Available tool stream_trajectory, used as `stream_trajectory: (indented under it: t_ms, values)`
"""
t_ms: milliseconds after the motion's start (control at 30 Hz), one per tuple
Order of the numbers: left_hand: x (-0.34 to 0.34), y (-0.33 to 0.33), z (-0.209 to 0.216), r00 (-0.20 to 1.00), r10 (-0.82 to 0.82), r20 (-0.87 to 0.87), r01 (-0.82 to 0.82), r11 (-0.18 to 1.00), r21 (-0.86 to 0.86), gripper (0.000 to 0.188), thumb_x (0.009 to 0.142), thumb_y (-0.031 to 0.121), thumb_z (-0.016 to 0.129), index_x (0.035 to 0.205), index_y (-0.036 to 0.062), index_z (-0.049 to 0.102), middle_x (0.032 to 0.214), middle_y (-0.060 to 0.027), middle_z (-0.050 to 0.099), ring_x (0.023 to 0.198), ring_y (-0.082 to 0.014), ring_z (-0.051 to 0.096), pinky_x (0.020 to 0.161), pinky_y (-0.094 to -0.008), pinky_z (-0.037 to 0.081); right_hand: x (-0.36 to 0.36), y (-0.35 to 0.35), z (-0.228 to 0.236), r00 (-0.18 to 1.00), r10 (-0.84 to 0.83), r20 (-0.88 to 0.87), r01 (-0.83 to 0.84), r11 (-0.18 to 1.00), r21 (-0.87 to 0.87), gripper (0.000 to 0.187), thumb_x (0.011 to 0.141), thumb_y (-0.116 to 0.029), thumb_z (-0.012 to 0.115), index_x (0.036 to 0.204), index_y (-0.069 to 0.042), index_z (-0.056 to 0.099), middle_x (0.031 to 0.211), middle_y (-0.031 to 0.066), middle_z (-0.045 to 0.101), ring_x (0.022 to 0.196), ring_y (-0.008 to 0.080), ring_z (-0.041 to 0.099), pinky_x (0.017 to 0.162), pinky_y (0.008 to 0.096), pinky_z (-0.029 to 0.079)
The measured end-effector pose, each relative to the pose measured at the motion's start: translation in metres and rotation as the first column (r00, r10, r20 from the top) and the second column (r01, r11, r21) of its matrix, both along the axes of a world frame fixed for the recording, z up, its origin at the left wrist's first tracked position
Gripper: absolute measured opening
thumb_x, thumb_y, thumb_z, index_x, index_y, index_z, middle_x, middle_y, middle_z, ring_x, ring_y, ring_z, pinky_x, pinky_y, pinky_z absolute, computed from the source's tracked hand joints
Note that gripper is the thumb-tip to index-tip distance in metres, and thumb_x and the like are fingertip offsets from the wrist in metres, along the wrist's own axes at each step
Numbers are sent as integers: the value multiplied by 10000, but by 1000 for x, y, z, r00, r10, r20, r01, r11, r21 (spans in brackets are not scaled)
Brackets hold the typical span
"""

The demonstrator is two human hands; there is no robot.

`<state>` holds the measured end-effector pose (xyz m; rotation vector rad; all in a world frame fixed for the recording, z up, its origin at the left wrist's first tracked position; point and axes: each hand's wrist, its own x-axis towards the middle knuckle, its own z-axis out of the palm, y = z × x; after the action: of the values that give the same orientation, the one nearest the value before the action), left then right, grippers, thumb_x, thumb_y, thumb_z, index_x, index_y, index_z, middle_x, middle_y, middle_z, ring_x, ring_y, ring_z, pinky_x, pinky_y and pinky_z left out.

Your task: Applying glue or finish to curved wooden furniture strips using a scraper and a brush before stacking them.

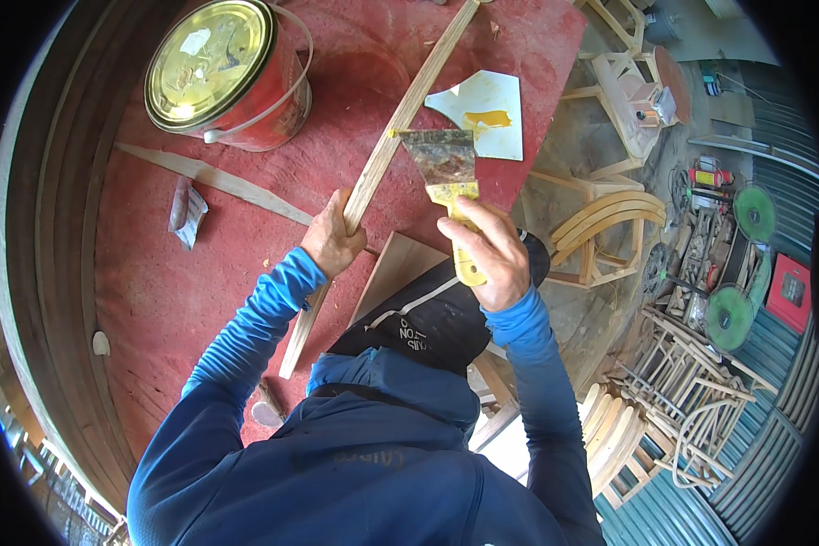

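Both hands are occupied. Left hand [333,238] is wrapped around a long wooden strip [400,123], pinning it at a slant on the red surface [155,291]; the strip runs from near the person's chest up toward the top edge of the view. Right hand [484,255] is closed around the yellow handle of a putty knife [441,162], whose wide, stained blade meets the right edge of the strip about midway along its length.

Status, as judged from the view:
- A dab of yellow filler sits on a white board [482,114] lying just beyond the blade, so filler appears to be available for loading.
- The blade carries old residue; whether fresh filler is on it cannot be told.
- No clear filler coat shows on the strip itself, so how much of its length is already treated cannot be told. The spreading step appears to be in hand.

Count of items:
- One putty knife.
- One white board with filler.
- One red can [223,73] with a closed gold lid and a wire handle, at the far left of the surface, well apart from the hands.
- One strip in the grip, plus one thin pale sliver [214,177] lying loose to the left.
- One small crumpled wrapper [188,212] near the sliver.
- One flat wooden panel [400,266] under the forearms, partly hidden by a dark cap.
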<state>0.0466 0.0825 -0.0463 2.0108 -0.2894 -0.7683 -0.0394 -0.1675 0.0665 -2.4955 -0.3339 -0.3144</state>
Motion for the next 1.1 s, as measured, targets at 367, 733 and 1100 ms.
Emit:
stream_trajectory:
  t_ms: [367, 733, 1100]
  values:
    - [0, -6, 5, 1000, -4, -19, 3, 1000, -7, 524, 800, 98, 637, 1287, 46, 450, 870, -276, 631, 891, -480, 649, 780, -515, 504, 5, -3, 11, 998, 55, -30, -56, 998, -33, 376, 798, -40, 657, 1170, -61, 715, 1286, 152, 622, 1140, 349, 619, 958, 417, 540]
    - [-2, -8, 4, 1000, 1, -18, 0, 1000, 2, 536, 797, 104, 641, 1292, 45, 445, 867, -287, 639, 892, -486, 657, 778, -516, 508, -1, -2, 8, 997, -29, -76, 34, 997, 68, 399, 768, 18, 701, 1157, -69, 721, 1242, 166, 645, 1105, 349, 641, 940, 414, 541]
    - [-3, -11, 8, 1000, -1, -1, 1, 999, 34, 536, 794, 100, 636, 1287, 28, 439, 864, -296, 639, 890, -487, 660, 782, -522, 509, 2, -2, 19, 997, -5, -79, 7, 1000, 29, 411, 770, 25, 692, 1171, -61, 711, 1240, 163, 652, 1102, 356, 641, 947, 418, 536]
